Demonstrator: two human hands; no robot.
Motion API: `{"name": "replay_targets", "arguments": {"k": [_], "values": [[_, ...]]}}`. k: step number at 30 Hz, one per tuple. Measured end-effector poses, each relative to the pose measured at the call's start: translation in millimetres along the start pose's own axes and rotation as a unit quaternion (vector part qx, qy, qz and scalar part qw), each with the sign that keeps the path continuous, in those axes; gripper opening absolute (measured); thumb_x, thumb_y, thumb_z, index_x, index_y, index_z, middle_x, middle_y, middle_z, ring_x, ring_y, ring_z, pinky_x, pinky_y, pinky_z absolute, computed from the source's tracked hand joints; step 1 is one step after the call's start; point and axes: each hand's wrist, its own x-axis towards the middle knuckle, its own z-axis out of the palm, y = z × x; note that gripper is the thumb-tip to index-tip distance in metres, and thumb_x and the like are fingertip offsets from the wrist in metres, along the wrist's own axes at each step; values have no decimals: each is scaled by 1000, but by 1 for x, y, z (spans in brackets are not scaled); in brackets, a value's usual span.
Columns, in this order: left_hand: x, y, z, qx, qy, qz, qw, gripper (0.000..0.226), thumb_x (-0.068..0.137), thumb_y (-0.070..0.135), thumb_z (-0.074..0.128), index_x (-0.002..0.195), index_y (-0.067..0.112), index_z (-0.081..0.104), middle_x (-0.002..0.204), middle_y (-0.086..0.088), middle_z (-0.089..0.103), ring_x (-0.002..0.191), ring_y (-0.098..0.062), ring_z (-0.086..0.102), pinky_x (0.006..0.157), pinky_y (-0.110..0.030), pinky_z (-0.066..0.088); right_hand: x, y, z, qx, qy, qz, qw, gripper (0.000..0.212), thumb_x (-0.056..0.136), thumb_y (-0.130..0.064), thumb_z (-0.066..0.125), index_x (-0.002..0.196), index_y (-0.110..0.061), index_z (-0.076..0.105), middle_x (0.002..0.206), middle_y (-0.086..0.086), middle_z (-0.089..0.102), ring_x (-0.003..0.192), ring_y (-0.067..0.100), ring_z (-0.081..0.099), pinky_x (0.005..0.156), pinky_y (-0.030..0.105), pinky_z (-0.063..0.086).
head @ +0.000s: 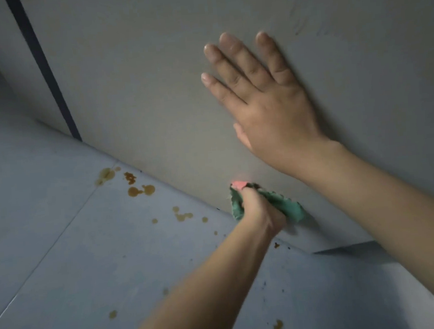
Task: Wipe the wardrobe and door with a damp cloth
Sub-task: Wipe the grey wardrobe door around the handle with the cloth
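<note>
A large grey-beige wardrobe panel (152, 78) fills the upper part of the view and meets the floor along a slanting line. My right hand (265, 100) lies flat against it, fingers spread and pointing up, holding nothing. Lower down, my left hand (259, 209) is closed on a crumpled green cloth (288, 205) with a pink bit at its top. The cloth presses on the panel just above its bottom edge. Part of the cloth is hidden inside the fist.
A dark vertical gap (45, 74) splits the panel from another panel at the far left. The blue-grey tiled floor (62, 254) carries several brown stains (137, 190) close to the wardrobe base and more near the bottom of the view.
</note>
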Motion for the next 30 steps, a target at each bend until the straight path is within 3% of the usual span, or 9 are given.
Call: {"name": "replay_targets", "arguments": {"k": [3, 5, 9, 12, 16, 18, 23, 26, 30], "values": [[6, 35, 1, 82, -91, -23, 992, 69, 89, 68, 19, 97, 12, 60, 115, -15, 58, 107, -33, 56, 90, -47, 42, -22, 11, -7, 29, -22, -3, 999, 56, 86, -16, 31, 140, -8, 44, 150, 11, 38, 138, 32, 36, 113, 43, 3], [19, 75, 1, 80, -133, 31, 987, 73, 91, 63, 18, 123, 12, 60, 129, -11, 58, 121, -33, 52, 99, -47, 38, -42, 14, -10, 34, -19, 7, 999, 55, 86, -14, 34, 140, -8, 45, 150, 11, 38, 138, 33, 35, 113, 44, 4], [43, 107, -9, 78, -50, 166, 982, 57, 86, 69, 34, 91, 21, 65, 100, -3, 68, 97, -24, 64, 84, -36, 51, -82, 20, -7, 45, -24, -1, 999, 54, 86, -7, 39, 139, -9, 46, 149, 12, 40, 137, 34, 36, 114, 43, 5], [50, 72, -1, 99, -2, 237, 967, 72, 74, 78, 46, 119, 23, 54, 128, 3, 61, 105, -13, 62, 97, -35, 47, -88, 24, -7, 62, -35, 4, 997, 63, 78, -6, 51, 141, -11, 44, 151, 10, 36, 140, 31, 31, 117, 39, -1], [12, -11, -1, 49, -70, 43, 995, 54, 76, 75, 45, 85, 23, 56, 89, 5, 72, 79, -10, 68, 88, -42, 50, -86, 23, -3, 76, -21, 1, 997, 67, 72, -8, 56, 138, -11, 47, 152, 10, 36, 141, 32, 30, 116, 40, 0], [-1, -40, -12, 8, -85, -9, 996, 54, 79, 74, 43, 80, 21, 54, 97, -1, 65, 100, -21, 63, 99, -50, 43, -86, 22, -2, 74, -14, -6, 997, 64, 73, -7, 56, 137, -10, 49, 151, 11, 37, 140, 32, 32, 115, 42, 6], [11, 2, -20, 60, -116, 34, 991, 79, 93, 66, 10, 135, 13, 51, 140, -12, 49, 129, -33, 44, 97, -44, 38, -85, 23, -2, 85, 12, 1, 996, 55, 80, -8, 42, 134, -9, 53, 148, 11, 41, 138, 32, 36, 114, 43, 11], [11, 28, -13, 46, -91, 100, 990, 74, 92, 68, 14, 130, 20, 56, 131, -5, 57, 121, -26, 52, 92, -36, 42, -85, 24, 1, 83, 19, -5, 996, 54, 81, -9, 40, 134, -9, 53, 148, 12, 41, 138, 33, 36, 114, 43, 11], [1, -5, -14, 83, -42, 124, 988, 36, 96, 60, 32, 87, 29, 47, 98, 4, 56, 85, -18, 56, 85, -33, 44, -89, 25, 3, 56, 9, -9, 998, 56, 82, -10, 41, 137, -9, 49, 150, 12, 38, 139, 33, 33, 114, 44, 8]]}}
